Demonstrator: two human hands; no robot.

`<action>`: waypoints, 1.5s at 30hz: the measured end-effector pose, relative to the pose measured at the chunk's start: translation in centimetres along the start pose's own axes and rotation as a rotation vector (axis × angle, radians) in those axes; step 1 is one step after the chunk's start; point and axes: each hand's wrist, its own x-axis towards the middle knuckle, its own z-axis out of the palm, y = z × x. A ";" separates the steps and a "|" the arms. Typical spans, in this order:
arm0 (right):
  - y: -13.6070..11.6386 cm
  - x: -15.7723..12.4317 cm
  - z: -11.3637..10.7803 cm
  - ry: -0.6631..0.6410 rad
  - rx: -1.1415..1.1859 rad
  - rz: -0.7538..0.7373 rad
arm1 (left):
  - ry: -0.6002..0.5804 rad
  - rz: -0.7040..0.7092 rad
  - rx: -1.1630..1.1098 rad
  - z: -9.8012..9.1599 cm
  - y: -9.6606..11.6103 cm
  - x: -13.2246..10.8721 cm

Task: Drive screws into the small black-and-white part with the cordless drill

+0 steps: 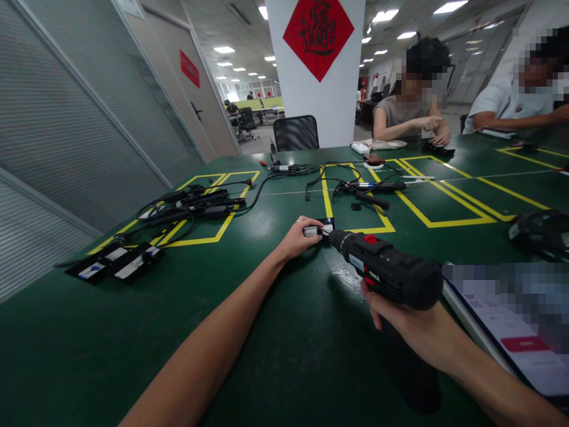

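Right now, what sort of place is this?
Probably an office: there's a black mesh-backed chair, bright white rectangular ceiling lights and, farther back, flat yellow-green desk partitions.

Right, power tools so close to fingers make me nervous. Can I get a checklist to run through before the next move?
1. Left hand holding the small black-and-white piece: ok.
2. Right hand gripping the drill: ok, around its handle.
3. Drill pointed away from the left hand: not ok, its front end is aimed towards that hand.
4. Drill tip touching the piece: cannot tell, too small to see.
5. Trigger released: cannot tell, hidden from view.
6. Black cables at left apart from the drill: ok.
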 end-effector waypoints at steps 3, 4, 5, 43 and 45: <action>-0.2 -0.1 0.1 -0.002 -0.002 0.008 | 0.000 -0.006 0.001 0.1 -0.1 0.1; -0.2 -0.1 0.1 -0.002 -0.002 0.006 | 0.000 -0.008 0.002 0.1 -0.2 0.1; -0.2 -0.1 0.0 0.000 -0.001 0.005 | 0.000 -0.010 0.003 0.1 -0.2 0.1; 0.0 -0.6 -0.1 -0.010 0.009 0.028 | -0.003 -0.008 -0.007 0.0 -0.4 0.2; -0.1 -0.6 -0.1 -0.026 0.030 0.002 | -0.005 -0.010 -0.009 0.0 -0.4 0.2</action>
